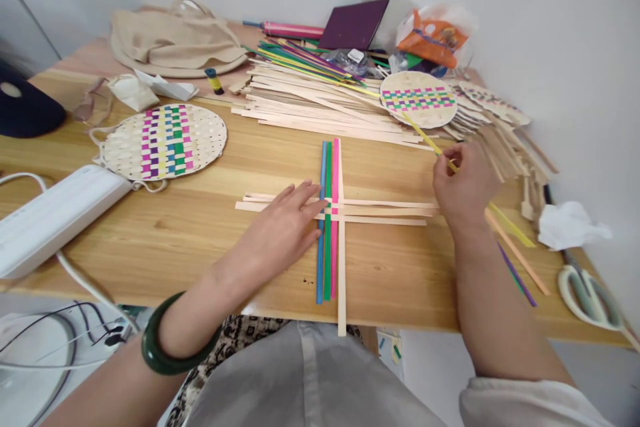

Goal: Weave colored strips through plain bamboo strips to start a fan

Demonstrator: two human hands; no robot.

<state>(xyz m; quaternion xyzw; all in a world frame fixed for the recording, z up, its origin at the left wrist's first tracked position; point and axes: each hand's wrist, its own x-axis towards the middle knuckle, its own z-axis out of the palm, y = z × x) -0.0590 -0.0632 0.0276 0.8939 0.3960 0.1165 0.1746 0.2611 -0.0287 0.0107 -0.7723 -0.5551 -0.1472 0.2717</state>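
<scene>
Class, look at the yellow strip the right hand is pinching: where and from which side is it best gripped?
Grip the yellow strip across its flat faces, as the right hand does, from the near right side. It is thin and flat, and its far end lies over the small woven disc and plain strips, so the free near stretch is easiest. The left hand presses the crossed strips.

A home craft corner, set at a wooden table [200, 227] pushed into a white-walled corner. Heaps of plain and dyed strips [310, 97] cover the back of it, with finished woven mats [163, 141] beside them and scissors [590, 297] at the edge. A cloth bag [175, 40], a power strip [55, 213] and snack packets [433, 33] lie about, household clutter rather than workshop gear.
</scene>
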